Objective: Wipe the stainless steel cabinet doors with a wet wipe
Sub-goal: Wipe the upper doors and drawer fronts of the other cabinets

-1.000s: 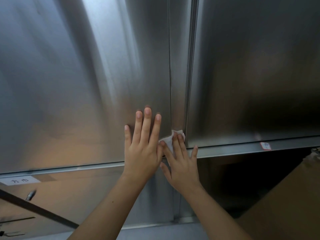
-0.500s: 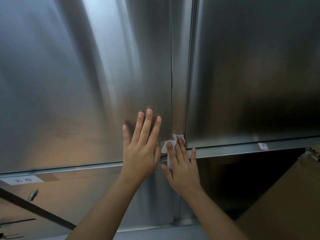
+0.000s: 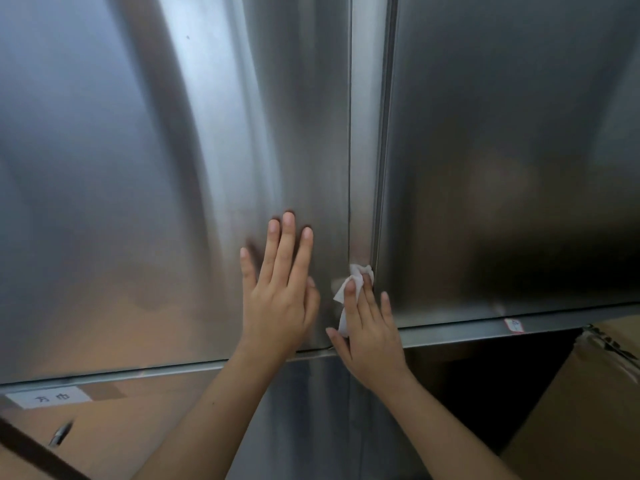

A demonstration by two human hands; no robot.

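Two stainless steel cabinet doors fill the view: the left door [image 3: 138, 202] and the right door [image 3: 519, 168], split by a vertical post [image 3: 363, 133]. My left hand [image 3: 280, 292] lies flat on the lower right part of the left door, fingers spread. My right hand [image 3: 370, 327] presses a crumpled white wet wipe [image 3: 349, 289] against the bottom of the post, at the seam between the doors. Most of the wipe is hidden under my fingers.
A steel rail [image 3: 485, 329] runs under the doors, with a small red-edged label [image 3: 513, 324]. Below left is a white paper label [image 3: 48, 398] and a cardboard surface. A cardboard box [image 3: 588, 410] stands at the lower right beside a dark opening [image 3: 485, 386].
My right hand has slid the wipe slightly up and to the right along the post. My left hand stays flat on the left door.
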